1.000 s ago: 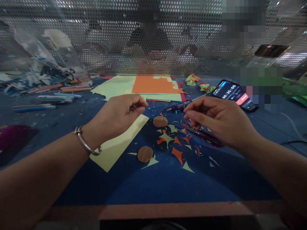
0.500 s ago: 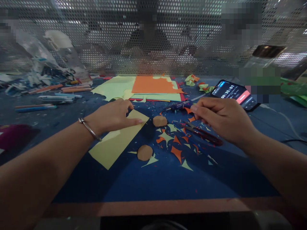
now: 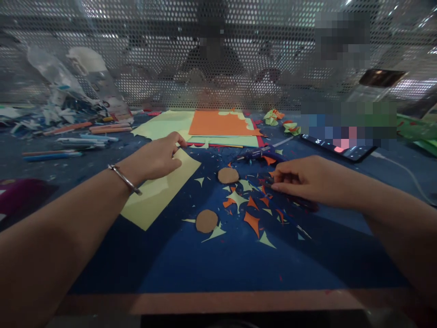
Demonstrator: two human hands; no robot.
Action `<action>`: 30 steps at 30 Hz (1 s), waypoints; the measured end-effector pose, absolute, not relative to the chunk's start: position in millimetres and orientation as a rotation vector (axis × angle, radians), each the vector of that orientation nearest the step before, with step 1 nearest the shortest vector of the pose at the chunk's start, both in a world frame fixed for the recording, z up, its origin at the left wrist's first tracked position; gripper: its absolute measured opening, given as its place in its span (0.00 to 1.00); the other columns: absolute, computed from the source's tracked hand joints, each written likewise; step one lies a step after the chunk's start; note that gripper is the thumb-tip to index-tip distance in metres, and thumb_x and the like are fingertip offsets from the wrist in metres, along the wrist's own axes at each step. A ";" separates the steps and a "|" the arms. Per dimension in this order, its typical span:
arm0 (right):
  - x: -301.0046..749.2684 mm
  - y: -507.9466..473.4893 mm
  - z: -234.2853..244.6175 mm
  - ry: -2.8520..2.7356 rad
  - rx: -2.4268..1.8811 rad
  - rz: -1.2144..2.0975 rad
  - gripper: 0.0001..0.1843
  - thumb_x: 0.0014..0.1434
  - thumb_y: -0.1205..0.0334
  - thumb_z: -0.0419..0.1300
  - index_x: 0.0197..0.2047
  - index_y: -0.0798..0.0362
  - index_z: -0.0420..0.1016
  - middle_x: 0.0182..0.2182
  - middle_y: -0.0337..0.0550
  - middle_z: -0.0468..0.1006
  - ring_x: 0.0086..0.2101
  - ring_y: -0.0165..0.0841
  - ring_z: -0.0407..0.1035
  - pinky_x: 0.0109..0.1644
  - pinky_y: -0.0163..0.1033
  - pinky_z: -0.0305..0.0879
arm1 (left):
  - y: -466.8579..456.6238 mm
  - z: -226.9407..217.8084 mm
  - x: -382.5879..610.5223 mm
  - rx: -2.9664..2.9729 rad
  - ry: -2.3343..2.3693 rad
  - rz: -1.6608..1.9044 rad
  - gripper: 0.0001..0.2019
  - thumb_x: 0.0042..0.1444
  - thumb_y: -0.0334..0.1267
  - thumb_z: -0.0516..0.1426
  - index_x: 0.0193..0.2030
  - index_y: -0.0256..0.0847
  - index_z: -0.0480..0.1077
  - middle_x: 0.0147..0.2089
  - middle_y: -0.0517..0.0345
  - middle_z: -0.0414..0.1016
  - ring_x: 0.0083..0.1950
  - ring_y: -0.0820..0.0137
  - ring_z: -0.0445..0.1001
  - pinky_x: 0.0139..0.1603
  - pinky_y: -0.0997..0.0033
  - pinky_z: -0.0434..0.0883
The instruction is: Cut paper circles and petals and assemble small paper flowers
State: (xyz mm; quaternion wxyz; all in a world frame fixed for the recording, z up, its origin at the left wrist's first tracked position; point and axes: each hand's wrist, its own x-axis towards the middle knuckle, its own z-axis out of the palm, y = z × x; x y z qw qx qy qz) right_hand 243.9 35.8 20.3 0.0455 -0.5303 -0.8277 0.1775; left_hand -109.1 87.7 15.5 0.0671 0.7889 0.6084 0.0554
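My left hand (image 3: 157,157) is closed on the far end of a pale yellow rectangle of paper (image 3: 150,200), with the thumb on its top face. A metal bangle (image 3: 124,180) circles that wrist. My right hand (image 3: 307,180) bends its fingers around dark red scissors (image 3: 310,206); the blades are mostly hidden under the fingers. Between the hands lie two brown cardboard discs, one farther back (image 3: 228,176) and one nearer (image 3: 206,221). Around them are orange scraps (image 3: 251,223) and pale green scraps (image 3: 236,200). A blue pen-like tool (image 3: 300,230) lies below my right hand.
Stacked coloured sheets (image 3: 218,123) lie at the back before a perforated metal screen (image 3: 153,86). A dark blue pen (image 3: 257,153) points toward the discs. At right lies a phone (image 3: 355,152) with a cable. Pencils (image 3: 54,155) and a spray bottle (image 3: 99,82) are at left.
My left hand and the yellow paper have shifted a little left, showing another green scrap. My right hand has come down from beside the dark blue pen onto the scissors.
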 end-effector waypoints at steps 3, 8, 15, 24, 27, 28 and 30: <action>244.7 35.9 22.0 -2.572 -1.635 0.563 0.12 0.62 0.52 0.62 0.30 0.49 0.71 0.20 0.37 0.76 0.18 0.30 0.67 0.23 0.37 0.53 | 86.7 18.5 -112.4 2.442 1.975 0.064 0.29 0.57 0.35 0.51 0.66 0.36 0.58 0.49 0.42 0.76 0.40 0.56 0.76 0.38 0.60 0.69; 246.1 35.0 23.2 -2.623 -1.632 0.526 0.10 0.60 0.52 0.62 0.32 0.48 0.73 0.25 0.40 0.78 0.22 0.33 0.70 0.25 0.38 0.54 | 81.3 18.1 -106.6 2.530 2.056 0.085 0.28 0.61 0.35 0.48 0.68 0.29 0.59 0.62 0.29 0.65 0.63 0.43 0.65 0.55 0.48 0.68; 245.8 34.5 22.7 -2.739 -1.566 0.300 0.09 0.57 0.55 0.60 0.29 0.49 0.72 0.29 0.42 0.77 0.28 0.36 0.69 0.31 0.40 0.57 | 87.1 4.4 -106.3 2.586 1.914 0.001 0.19 0.63 0.40 0.47 0.55 0.39 0.71 0.56 0.42 0.75 0.59 0.52 0.71 0.61 0.54 0.67; 247.7 37.6 21.2 -2.539 -1.471 0.381 0.10 0.60 0.55 0.58 0.29 0.49 0.72 0.23 0.37 0.72 0.23 0.30 0.63 0.28 0.37 0.57 | 100.3 6.4 -106.6 2.519 1.989 0.091 0.20 0.62 0.41 0.49 0.57 0.40 0.72 0.57 0.42 0.77 0.58 0.53 0.74 0.58 0.57 0.70; 250.1 39.7 18.0 -2.502 -1.431 0.384 0.11 0.60 0.55 0.59 0.28 0.49 0.71 0.23 0.37 0.72 0.22 0.30 0.63 0.27 0.37 0.55 | 116.2 13.8 -105.2 2.477 2.067 0.138 0.22 0.62 0.42 0.49 0.58 0.40 0.73 0.59 0.41 0.76 0.59 0.51 0.74 0.57 0.57 0.70; 250.3 40.1 17.5 -2.493 -1.433 0.392 0.11 0.60 0.55 0.60 0.28 0.49 0.72 0.22 0.36 0.72 0.22 0.30 0.63 0.27 0.37 0.55 | 124.3 17.4 -104.2 2.465 2.091 0.148 0.23 0.62 0.43 0.49 0.59 0.40 0.73 0.60 0.41 0.76 0.60 0.51 0.74 0.58 0.56 0.70; 249.8 40.1 17.3 -2.470 -1.455 0.408 0.10 0.60 0.55 0.60 0.29 0.49 0.72 0.22 0.36 0.73 0.22 0.29 0.63 0.26 0.37 0.55 | 144.8 24.7 -100.4 2.441 2.122 0.151 0.25 0.63 0.46 0.49 0.60 0.37 0.74 0.59 0.41 0.78 0.61 0.52 0.74 0.60 0.57 0.69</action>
